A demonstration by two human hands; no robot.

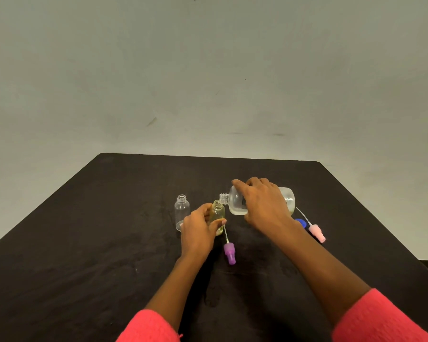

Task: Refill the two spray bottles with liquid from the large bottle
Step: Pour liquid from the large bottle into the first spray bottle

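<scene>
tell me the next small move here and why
Probably ease the large bottle back upright with the right hand and end this pour: the spray bottle that the left hand grips already looks yellowish almost to its shoulder, while the second spray bottle beside it stands empty and open, next in line.

blk table (109,230), purple sprayer (229,253), pink sprayer (317,232)

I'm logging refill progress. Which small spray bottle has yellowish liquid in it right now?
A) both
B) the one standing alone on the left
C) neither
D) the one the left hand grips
D: the spray bottle gripped by the left hand looks yellowish inside, with the large bottle tipped at its mouth by the right hand; the other spray bottle stands clear.
</scene>
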